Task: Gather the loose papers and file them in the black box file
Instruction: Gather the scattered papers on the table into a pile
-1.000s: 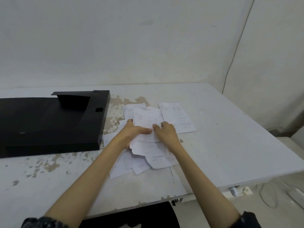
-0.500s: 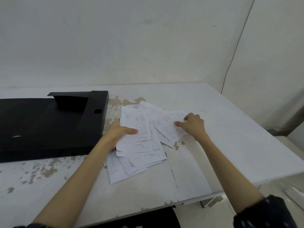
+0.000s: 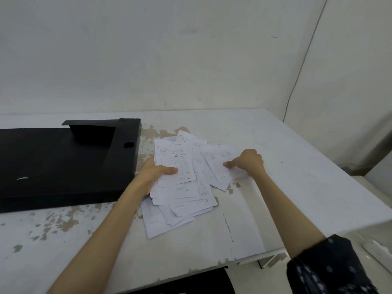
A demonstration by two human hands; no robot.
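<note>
A fanned stack of white printed papers (image 3: 180,187) lies at the middle of the table. My left hand (image 3: 156,172) grips the stack's left side, thumb on top of the uppermost sheet. My right hand (image 3: 247,161) pinches a separate sheet (image 3: 218,164) at the pile's right edge, thumb and fingers closed on it. One more sheet (image 3: 157,221) pokes out flat beneath the stack toward me. The black box file (image 3: 59,162) lies flat on the table just left of the papers, its lid shut and a small flap raised at its far end.
The white table (image 3: 286,166) has worn, peeling patches around the file and papers. Its right edge and near edge fall off to the floor. A thin cable (image 3: 301,66) runs down the wall at the back right. A white object (image 3: 377,251) lies on the floor at right.
My right hand moved from the middle of the pile to its right edge and took hold of a sheet there. My left hand gathered the stack and raised it slightly.
</note>
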